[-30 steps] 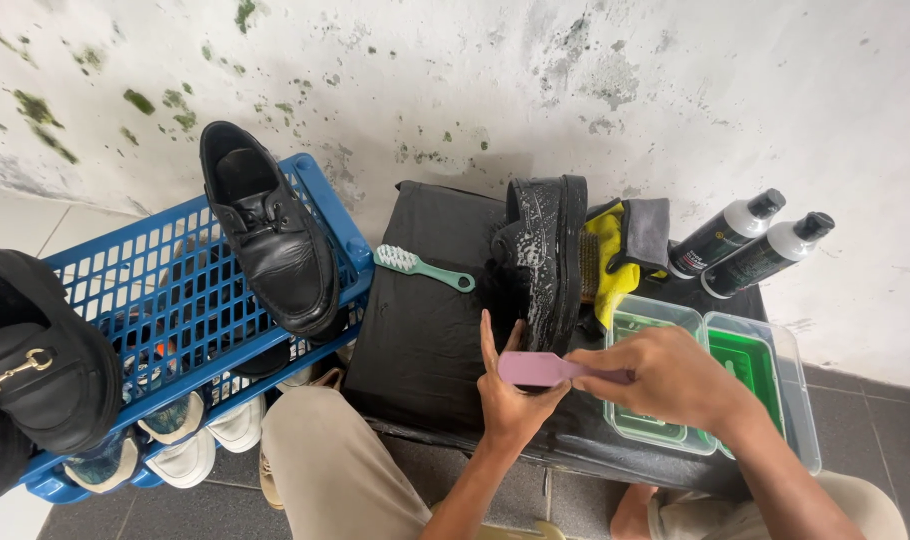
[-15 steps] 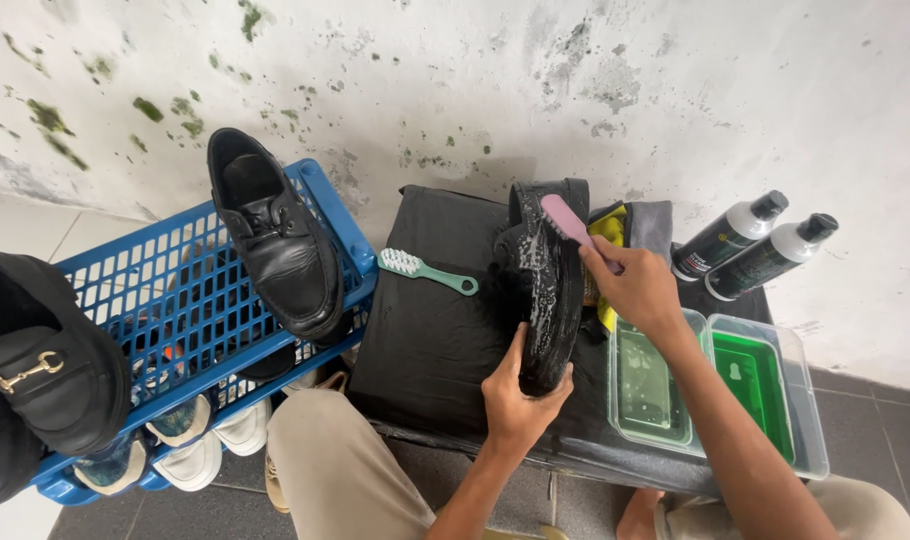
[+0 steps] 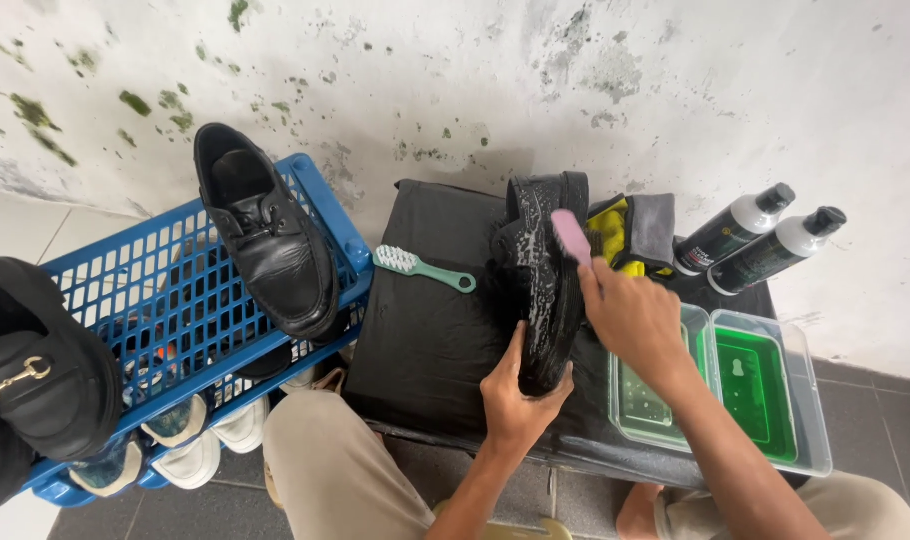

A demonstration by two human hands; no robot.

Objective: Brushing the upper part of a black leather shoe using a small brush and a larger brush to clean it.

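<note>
A black shoe point(image 3: 540, 275), wet and soapy, stands on its side on a black mat point(image 3: 425, 310). My left hand point(image 3: 520, 392) grips its near end from below. My right hand point(image 3: 630, 320) holds a pink brush point(image 3: 572, 237) pressed against the shoe's upper side, near its far end. A green toothbrush-like brush point(image 3: 425, 268) lies on the mat to the left of the shoe.
A blue plastic rack point(image 3: 165, 300) at left carries a black leather shoe point(image 3: 270, 245) and a black bag point(image 3: 35, 370), with pale shoes below. Two clear tubs point(image 3: 770, 385) of green liquid sit at right; two dark bottles point(image 3: 765, 245) and yellow-grey cloths point(image 3: 635, 230) lie by the stained wall.
My right hand carried the pink brush from in front of me up onto the shoe and keeps stroking it near the far end. My left hand took hold of the shoe's near end.
</note>
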